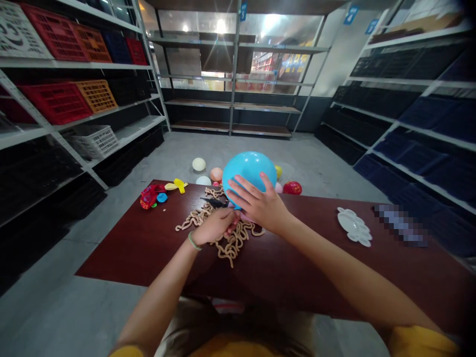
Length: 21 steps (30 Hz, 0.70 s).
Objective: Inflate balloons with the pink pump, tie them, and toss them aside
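Note:
A blown-up blue balloon point(247, 166) stands over the far edge of the table. My left hand point(217, 225) has its fingers closed at the balloon's neck. My right hand point(262, 201) lies against the near right side of the balloon, its fingers stretched out and spread. Under and around my hands is a heap of tan, twisted cord-like strands point(232, 248). A dark, thin item point(213, 202) lies among the strands, partly hidden; its kind is unclear.
Uninflated red balloons point(149, 196), a small blue one point(161, 198) and a yellow one point(180, 186) lie on the table's left. A white scalloped plate point(354, 226) and a blurred-out item point(400, 225) are at right. Several inflated balloons point(199, 164) rest beyond the table. Shelves with crates point(55, 101) surround.

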Motion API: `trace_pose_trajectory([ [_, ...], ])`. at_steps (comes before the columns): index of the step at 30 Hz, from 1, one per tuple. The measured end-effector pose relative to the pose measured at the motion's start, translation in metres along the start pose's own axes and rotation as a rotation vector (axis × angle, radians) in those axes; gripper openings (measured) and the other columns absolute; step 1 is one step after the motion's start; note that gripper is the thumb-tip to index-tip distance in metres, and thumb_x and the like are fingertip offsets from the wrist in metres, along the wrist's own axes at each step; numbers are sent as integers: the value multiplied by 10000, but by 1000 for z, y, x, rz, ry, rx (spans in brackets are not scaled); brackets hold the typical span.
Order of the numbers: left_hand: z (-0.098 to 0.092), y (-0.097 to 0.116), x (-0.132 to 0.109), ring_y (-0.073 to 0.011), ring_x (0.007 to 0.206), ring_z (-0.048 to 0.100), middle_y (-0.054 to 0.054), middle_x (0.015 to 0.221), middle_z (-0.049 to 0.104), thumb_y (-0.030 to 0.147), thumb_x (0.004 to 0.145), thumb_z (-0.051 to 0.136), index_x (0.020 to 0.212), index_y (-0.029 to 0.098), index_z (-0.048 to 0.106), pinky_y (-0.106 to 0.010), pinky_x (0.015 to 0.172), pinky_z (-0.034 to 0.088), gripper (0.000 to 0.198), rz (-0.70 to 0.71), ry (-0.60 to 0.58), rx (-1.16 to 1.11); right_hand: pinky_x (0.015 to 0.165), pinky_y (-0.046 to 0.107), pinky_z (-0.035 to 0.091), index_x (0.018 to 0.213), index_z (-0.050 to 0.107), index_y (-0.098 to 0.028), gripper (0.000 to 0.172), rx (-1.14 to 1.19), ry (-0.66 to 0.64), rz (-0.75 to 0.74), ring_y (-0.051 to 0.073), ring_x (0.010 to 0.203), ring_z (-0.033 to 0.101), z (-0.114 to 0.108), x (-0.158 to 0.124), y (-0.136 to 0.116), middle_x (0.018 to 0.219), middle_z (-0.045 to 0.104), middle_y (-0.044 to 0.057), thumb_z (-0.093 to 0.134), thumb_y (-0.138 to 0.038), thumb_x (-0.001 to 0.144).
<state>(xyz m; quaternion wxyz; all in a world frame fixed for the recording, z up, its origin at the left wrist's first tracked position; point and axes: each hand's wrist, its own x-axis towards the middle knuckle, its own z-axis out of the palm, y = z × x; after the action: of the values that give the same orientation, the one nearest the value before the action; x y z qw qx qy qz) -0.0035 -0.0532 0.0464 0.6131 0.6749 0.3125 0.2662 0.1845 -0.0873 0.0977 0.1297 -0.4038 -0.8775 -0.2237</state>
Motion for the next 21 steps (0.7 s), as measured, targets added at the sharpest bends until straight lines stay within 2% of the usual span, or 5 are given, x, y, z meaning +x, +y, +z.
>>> trace_pose_trajectory([
  [3,0,5,-5,-113,453,469,22,542,500,550,898,514,682,193,505,-223,429,410,418,-19,-17,36,1166,689,119,1402,487,-234,433,-146,39,-16,321,1450,299,-3,-6,2,1543,415,67,509,-300,974],
  [6,1,6,-9,-98,473,454,38,568,473,585,904,483,716,194,469,-212,443,414,434,-32,14,-56,1158,691,103,1357,534,-217,379,-245,55,0,322,1428,330,-6,-13,2,1501,472,95,456,-273,991],
  [10,8,4,-11,-82,451,427,51,564,446,596,914,454,733,196,441,-201,441,400,439,-8,148,-241,1172,654,110,1360,532,-252,383,-261,85,40,313,1422,339,-10,-19,-2,1486,493,81,468,-279,984],
  [14,11,2,-10,-76,469,461,30,616,510,557,890,520,754,177,502,-184,423,388,404,-20,273,-323,1175,640,116,1383,508,-249,401,-237,95,64,308,1433,326,-11,-19,-6,1508,464,84,465,-265,985],
  [21,-12,0,-18,-79,530,550,-32,743,669,504,793,687,780,146,606,-186,470,462,368,-45,278,-326,1167,644,103,1423,463,-245,423,-171,80,47,307,1448,305,-4,-6,-13,1539,420,86,436,-280,1003],
])
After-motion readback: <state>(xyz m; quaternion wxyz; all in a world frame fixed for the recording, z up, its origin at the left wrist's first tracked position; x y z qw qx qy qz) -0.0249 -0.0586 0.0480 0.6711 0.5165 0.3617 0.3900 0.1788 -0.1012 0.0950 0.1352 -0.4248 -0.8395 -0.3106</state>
